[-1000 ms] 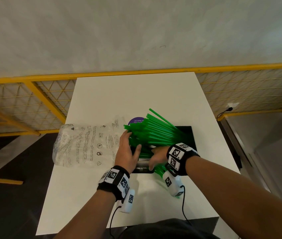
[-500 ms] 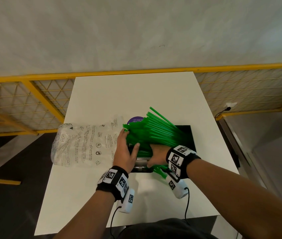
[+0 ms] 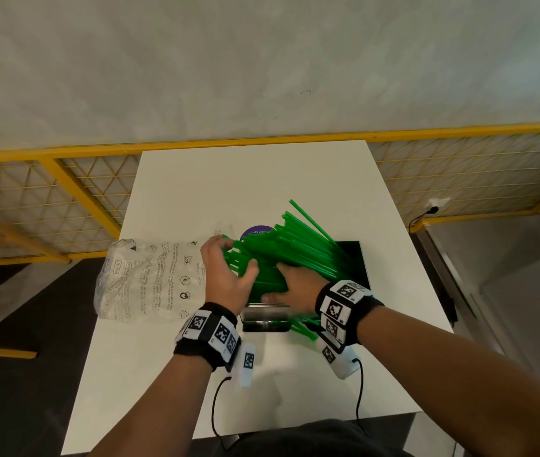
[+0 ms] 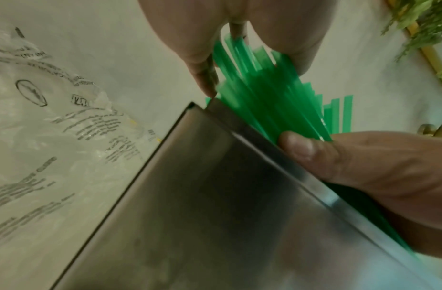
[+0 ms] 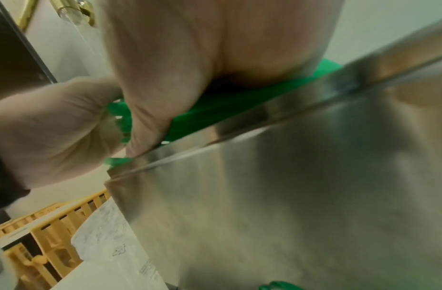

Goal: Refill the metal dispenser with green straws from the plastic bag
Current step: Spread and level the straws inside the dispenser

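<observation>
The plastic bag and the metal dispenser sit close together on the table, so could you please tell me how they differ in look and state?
The plastic bag is clear, crumpled and printed with dark text; the metal dispenser is rigid, smooth and shiny. The bag lies flat with no straws visible in it, while the dispenser carries a fanned pile of green straws. No hand holds the bag; the left hand and right hand touch the straws over the dispenser. Both rest on the white table.

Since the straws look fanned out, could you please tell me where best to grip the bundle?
Probably mid-bundle on the straws, just above the dispenser rim, one hand from each side: the far ends splay, while the middle stays tight. The left hand and right hand already flank it there.
</observation>
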